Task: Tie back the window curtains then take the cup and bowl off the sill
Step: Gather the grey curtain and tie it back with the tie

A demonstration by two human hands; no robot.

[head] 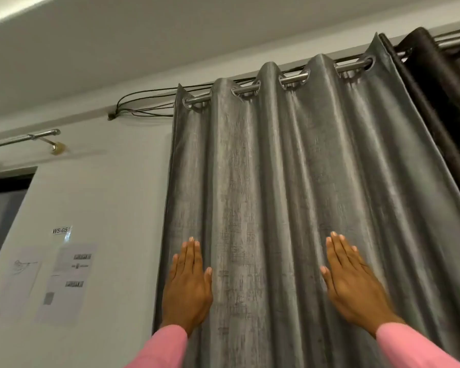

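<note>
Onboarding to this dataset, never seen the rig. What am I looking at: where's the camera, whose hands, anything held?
There is no robot here. A person works with bare hands, and the single picture comes from a wide-angle camera worn on their head, here pointing upward. The left hand and right hand, in pink sleeves, both have straight fingers and seem to lie flat against a grey curtain. Neither holds anything. The curtain hangs by metal eyelets from a rod, and no tie-back shows on it. A darker curtain hangs to its right, and printed sheets are stuck on the wall to its left. No sill, cup or bowl is in view.
</note>
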